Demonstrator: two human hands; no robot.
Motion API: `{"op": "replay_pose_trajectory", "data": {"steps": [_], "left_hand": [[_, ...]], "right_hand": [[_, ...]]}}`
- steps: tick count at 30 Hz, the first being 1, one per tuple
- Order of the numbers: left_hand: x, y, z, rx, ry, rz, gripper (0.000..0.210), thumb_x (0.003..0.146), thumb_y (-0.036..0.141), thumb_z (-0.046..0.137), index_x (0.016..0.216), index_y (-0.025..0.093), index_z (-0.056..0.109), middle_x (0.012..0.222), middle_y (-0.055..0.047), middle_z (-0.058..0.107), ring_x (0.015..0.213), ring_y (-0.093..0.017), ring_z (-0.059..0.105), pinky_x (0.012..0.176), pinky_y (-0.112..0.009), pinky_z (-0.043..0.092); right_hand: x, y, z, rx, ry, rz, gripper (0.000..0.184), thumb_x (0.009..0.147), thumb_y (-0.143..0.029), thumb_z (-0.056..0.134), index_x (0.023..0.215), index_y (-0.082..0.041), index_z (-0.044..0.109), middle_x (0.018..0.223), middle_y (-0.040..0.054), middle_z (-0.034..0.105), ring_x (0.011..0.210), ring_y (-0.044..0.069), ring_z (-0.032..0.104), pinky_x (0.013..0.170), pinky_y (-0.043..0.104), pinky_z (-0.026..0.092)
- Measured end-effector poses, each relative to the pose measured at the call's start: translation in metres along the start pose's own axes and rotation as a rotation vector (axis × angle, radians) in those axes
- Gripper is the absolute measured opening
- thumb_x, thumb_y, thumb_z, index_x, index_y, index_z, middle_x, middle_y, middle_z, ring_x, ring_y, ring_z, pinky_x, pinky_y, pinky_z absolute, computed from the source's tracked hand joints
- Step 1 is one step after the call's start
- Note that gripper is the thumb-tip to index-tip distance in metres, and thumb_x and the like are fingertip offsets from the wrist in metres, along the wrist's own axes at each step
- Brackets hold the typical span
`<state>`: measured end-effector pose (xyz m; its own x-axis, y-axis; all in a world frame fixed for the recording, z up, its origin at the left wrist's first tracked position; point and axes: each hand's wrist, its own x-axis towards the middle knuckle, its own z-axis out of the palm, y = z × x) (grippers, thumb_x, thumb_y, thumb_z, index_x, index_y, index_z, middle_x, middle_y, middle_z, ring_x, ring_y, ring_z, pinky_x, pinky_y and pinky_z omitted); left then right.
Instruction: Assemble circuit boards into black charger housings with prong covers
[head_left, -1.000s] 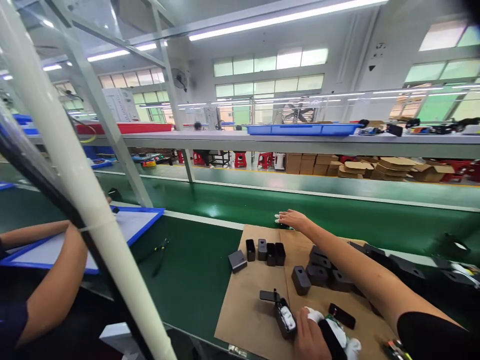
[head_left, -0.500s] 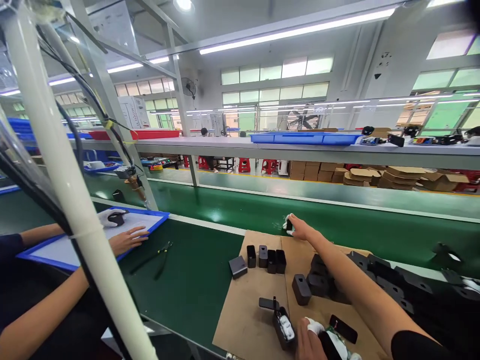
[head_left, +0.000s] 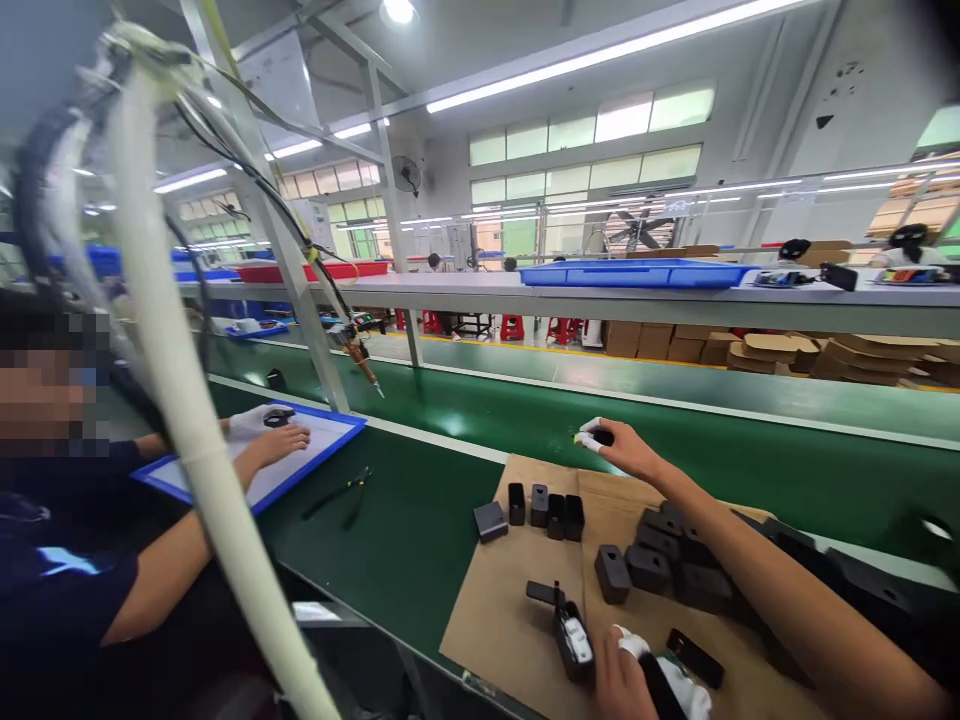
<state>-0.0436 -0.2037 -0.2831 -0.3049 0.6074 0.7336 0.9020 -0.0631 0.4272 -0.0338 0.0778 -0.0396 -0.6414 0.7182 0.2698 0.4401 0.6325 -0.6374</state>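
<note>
My right hand point(head_left: 619, 445), white covers on its fingertips, is stretched out over the green belt past the cardboard. Its fingers are curled round a small black part point(head_left: 602, 437), mostly hidden. At the bottom, my left hand point(head_left: 626, 672), also with white fingertip covers, is closed on a black casing point(head_left: 658, 690) with white material and a bit of green beside it. Just left of that hand stands an open black case point(head_left: 571, 640), its lid swung aside and white pieces inside. A flat black cover point(head_left: 696, 658) lies to the right.
Several small black cases point(head_left: 556, 515) stand in a row on the cardboard sheet point(head_left: 495, 610); more black housings point(head_left: 649, 565) crowd under my right forearm. Cutters point(head_left: 352, 495) lie leftward. A co-worker's hands point(head_left: 281, 440) handle a black part over a blue-rimmed tray point(head_left: 341, 432). A pale pole point(head_left: 217, 480) rises at left.
The view has swung left, bringing the co-worker further into sight. My right hand has lifted slightly, its fingers still round the black part. My left hand stays by the open case.
</note>
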Motion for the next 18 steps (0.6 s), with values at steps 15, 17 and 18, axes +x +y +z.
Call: {"op": "replay_pose_trajectory", "data": {"steps": [15,17,18], "left_hand": [[0.032,0.112,-0.141,-0.875,-0.170,-0.202,0.042,0.092,0.036,0.085,0.124,0.027,0.059,0.109,-0.012,0.077,0.101,-0.030,0.080,0.091,-0.045,0.070],[0.036,0.126,-0.142,-0.994,-0.200,-0.129,0.038,0.093,0.026,0.081,0.123,0.027,0.057,0.102,-0.009,0.074,0.094,-0.026,0.080,0.083,-0.039,0.071],[0.040,0.132,-0.141,-1.066,-0.211,-0.070,0.039,0.092,0.021,0.079,0.123,0.027,0.056,0.099,-0.006,0.072,0.089,-0.024,0.079,0.079,-0.036,0.071]], "right_hand": [[-0.388,-0.090,-0.056,0.511,0.036,0.238,0.032,0.092,-0.039,0.088,0.123,-0.032,0.082,0.110,0.0083,0.081,0.100,0.026,0.077,0.093,0.039,0.066],[-0.408,-0.081,-0.037,0.691,0.211,0.377,0.054,0.084,-0.044,0.096,0.134,-0.034,0.077,0.122,0.0098,0.080,0.103,0.027,0.078,0.095,0.040,0.066],[-0.415,-0.078,-0.026,0.795,0.301,0.437,0.065,0.077,-0.047,0.102,0.136,-0.033,0.076,0.126,0.0105,0.080,0.105,0.028,0.079,0.096,0.041,0.067]]}}
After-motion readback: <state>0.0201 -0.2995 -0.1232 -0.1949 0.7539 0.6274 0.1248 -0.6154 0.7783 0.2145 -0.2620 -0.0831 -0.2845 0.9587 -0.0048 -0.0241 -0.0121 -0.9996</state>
